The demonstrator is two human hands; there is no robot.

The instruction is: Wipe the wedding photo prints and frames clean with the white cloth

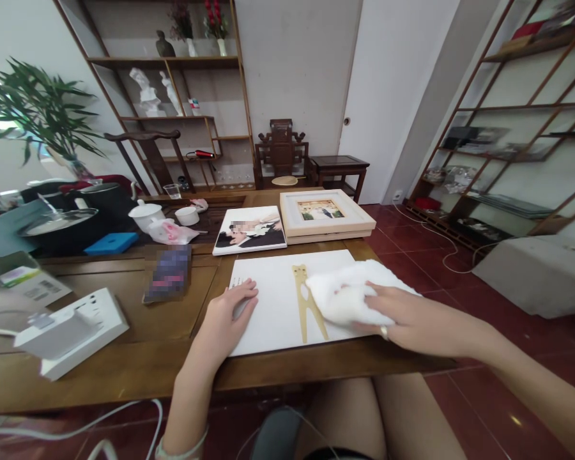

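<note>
A white rectangular panel [268, 306] lies flat near the table's front edge. Down its middle runs a tan two-legged shape [303, 313] with small marks at its top. My left hand [237, 310] rests on the panel's left edge, fingers stretched out and holding nothing, beside small printed characters. On the right side, my right hand [390, 313] is closed on a bunched white cloth [345, 297], which covers the panel's right part and touches the tan shape. A ring shows on one right-hand finger. Part of the right fingers is hidden in the cloth.
Behind the panel lie a photo panel [250, 236] and a pale wooden box frame [364, 225] with a picture. To the left are a white power strip [84, 332], a blue box [111, 243], a teapot [146, 214] and a pixelated packet [168, 275].
</note>
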